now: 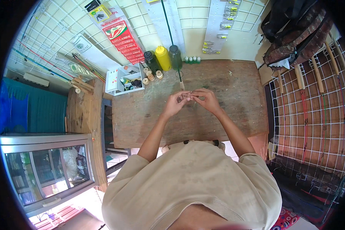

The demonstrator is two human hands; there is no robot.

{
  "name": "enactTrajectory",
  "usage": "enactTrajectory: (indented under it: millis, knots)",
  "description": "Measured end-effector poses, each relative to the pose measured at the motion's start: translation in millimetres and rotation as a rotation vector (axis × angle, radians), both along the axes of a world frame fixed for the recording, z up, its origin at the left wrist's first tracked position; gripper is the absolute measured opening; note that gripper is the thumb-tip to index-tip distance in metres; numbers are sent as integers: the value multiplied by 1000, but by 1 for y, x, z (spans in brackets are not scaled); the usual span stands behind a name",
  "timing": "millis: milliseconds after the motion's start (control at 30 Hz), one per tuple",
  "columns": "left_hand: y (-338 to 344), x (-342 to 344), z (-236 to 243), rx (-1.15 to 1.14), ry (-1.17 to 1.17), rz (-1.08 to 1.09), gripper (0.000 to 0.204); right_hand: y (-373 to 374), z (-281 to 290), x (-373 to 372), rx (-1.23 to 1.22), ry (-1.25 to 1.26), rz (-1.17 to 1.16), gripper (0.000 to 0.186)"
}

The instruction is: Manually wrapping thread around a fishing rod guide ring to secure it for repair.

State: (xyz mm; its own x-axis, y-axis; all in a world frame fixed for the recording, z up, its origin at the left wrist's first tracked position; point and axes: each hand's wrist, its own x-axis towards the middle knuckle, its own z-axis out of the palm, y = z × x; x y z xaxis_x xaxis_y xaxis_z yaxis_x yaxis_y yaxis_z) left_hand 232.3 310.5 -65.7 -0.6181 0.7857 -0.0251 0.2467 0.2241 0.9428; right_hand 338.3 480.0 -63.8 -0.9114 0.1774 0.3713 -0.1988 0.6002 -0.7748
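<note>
Over the middle of the wooden table, my left hand (175, 103) and my right hand (207, 100) meet at the fingertips. Both are closed in a pinch, thumbs against forefingers. Whatever lies between the fingertips is too small to make out. Just beyond them is the pale handle (182, 86) of a thin dark green fishing rod (167, 19), which runs away toward the back wall. A ring-shaped guide (179, 74) shows near its lower end. I cannot tell whether my fingers touch the rod.
Along the table's back stand a white organizer box (112, 81), several wooden spools (151, 77), a yellow squeeze bottle (163, 58), dark bottles (175, 57) and small green-filled vials (192, 60). Rods with wooden handles (316, 74) hang on the right grid. A glass-sided cabinet (50, 168) stands left.
</note>
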Motion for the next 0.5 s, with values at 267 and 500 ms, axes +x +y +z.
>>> enactTrajectory:
  millis: [267,500]
  knots:
    - [-1,2,-5,-14,-12,17,30,-8,1,-3,-177,-45,-22,17]
    - [1,-6,-23,151,-127,17,27,-14,-3,-7,-422,-146,-96,11]
